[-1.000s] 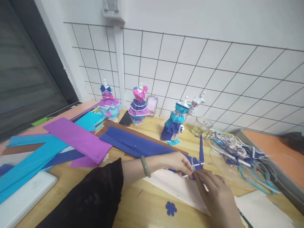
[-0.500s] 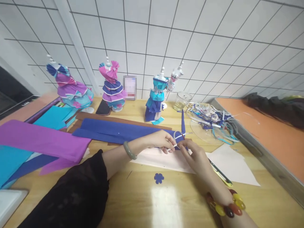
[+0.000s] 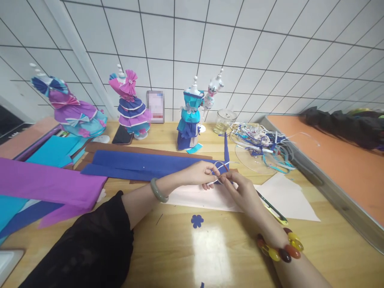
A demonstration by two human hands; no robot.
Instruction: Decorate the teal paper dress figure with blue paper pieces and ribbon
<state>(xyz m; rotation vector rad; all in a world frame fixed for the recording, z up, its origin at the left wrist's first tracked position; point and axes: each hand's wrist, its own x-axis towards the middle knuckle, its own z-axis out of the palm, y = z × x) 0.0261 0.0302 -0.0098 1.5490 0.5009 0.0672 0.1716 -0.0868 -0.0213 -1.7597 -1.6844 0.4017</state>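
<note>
My left hand (image 3: 199,174) and my right hand (image 3: 240,188) meet over the paper, fingertips pinched together on a thin, light-coloured strip (image 3: 220,162) that curls up in a loop. A narrow white end shows below my left fingers. Part of the strip is hidden by the fingers. Under the hands lie a folded dark-blue paper sheet (image 3: 129,163) and a pale pinkish-white sheet (image 3: 192,199). A dark-blue flower cutout (image 3: 197,221) lies on the table in front. Beside my right wrist is a black-and-yellow craft knife (image 3: 274,210).
Miniature dress forms in paper dresses (image 3: 189,116) stand along the tiled wall. A clear glass (image 3: 225,122) and a heap of paper strips (image 3: 258,140) sit at back right. Purple paper (image 3: 60,178) and a turquoise sheet (image 3: 51,151) lie left. A phone (image 3: 123,135) lies behind.
The camera view has shifted slightly, so most things appear further left and higher. My hands stay together with the strip between them.
</note>
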